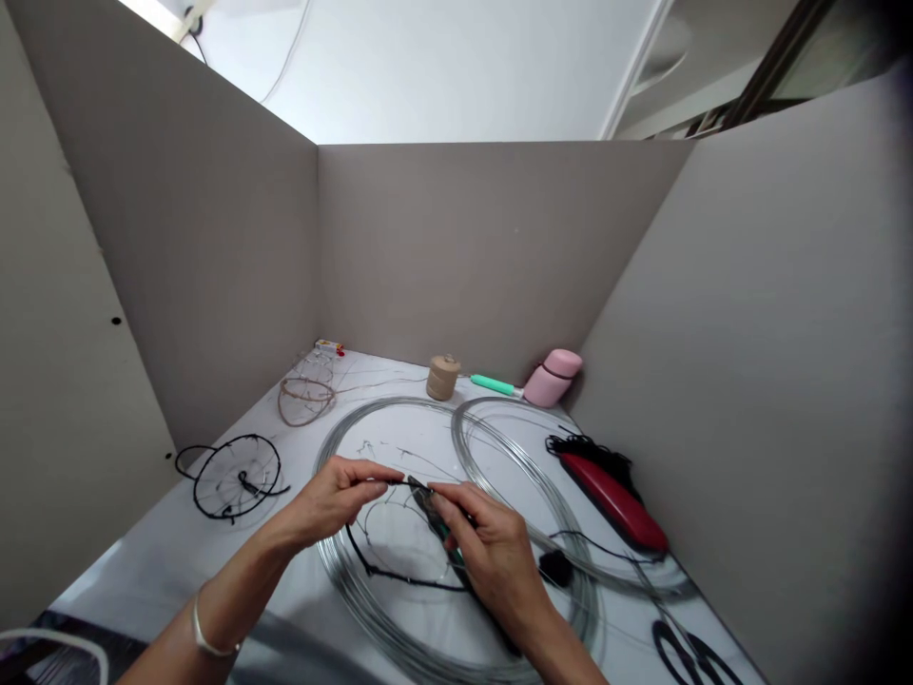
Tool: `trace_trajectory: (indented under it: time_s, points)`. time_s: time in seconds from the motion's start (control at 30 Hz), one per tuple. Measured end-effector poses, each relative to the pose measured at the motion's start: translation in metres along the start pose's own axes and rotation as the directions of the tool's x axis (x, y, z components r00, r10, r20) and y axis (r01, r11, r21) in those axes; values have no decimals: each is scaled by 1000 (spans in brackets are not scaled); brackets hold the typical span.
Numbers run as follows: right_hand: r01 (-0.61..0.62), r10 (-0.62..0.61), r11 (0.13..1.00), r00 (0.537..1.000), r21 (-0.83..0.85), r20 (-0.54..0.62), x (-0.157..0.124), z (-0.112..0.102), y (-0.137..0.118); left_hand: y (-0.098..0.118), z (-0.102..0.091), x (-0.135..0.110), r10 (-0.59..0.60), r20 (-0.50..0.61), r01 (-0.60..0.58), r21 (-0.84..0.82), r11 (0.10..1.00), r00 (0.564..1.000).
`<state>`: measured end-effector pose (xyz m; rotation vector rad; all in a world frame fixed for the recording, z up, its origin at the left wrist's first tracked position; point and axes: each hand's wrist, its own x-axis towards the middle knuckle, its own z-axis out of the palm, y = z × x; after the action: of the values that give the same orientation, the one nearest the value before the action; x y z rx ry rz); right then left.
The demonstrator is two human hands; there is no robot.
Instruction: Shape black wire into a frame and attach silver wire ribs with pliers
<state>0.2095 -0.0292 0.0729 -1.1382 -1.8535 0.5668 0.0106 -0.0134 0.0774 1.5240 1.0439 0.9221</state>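
My left hand (335, 499) pinches a thin dark wire (389, 482) between thumb and fingers. My right hand (492, 557) grips green-handled pliers (435, 514), whose dark jaws reach toward that wire, close to my left fingertips. Under both hands lies a loop of black-wrapped wire (399, 578) with fine strands crossing it. It rests inside a large coil of silver wire (385, 411), and a second silver coil (492, 407) overlaps that one on the right. My hands hide part of both coils.
Grey partition walls (178, 238) surround the white marble-patterned table (106, 590). On it are a black wire frame (235, 479), a tan wire form (306, 400), a twine spool (443, 378), a green-handled tool (492, 384), a pink bottle (553, 377) and a red brush-like object (613, 501).
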Motion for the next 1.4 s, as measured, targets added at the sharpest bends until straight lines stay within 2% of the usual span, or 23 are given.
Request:
trace_trajectory:
  time_s: [0.1, 0.23, 0.4, 0.53, 0.7, 0.87, 1.07, 1.2, 1.3, 1.4]
  points:
    - [-15, 15, 1000, 1000, 20, -1, 1, 0, -1, 3, 1, -1, 12, -46, -15, -61, 998, 999]
    - [-19, 20, 999, 1000, 30, -2, 1, 1, 0, 2, 3, -1, -11, -28, 8, -101, 995, 1000]
    - [-75, 74, 996, 997, 46, 36, 0, -1, -2, -2, 11, 0, 76, -103, -93, -176, 980, 992]
    - [-83, 83, 996, 997, 27, -4, 3, -6, -5, 2, 14, -2, 64, -132, -80, -123, 989, 989]
    - [-89, 94, 992, 994, 93, -50, 6, -4, -4, 3, 12, -2, 80, -120, -88, -62, 994, 989]
    - [-97, 104, 992, 990, 80, -95, 6, -1, -5, 0, 13, -1, 109, -123, -124, -115, 986, 986]
    - [-98, 107, 992, 988, 79, -112, 7, -1, -3, -1, 14, -2, 25, -128, -36, -91, 995, 991]
    - [-84, 95, 992, 988, 89, -123, 5, 0, -2, 1, 17, -2, 33, -158, -43, -62, 997, 987]
    - [-94, 103, 992, 989, 83, -103, 5, 1, -2, 1, 19, -3, 44, -166, -54, -53, 997, 985]
    - [-177, 182, 978, 983, 112, -37, 7, -5, 0, -1, 16, -1, 38, -178, -49, -58, 997, 983]
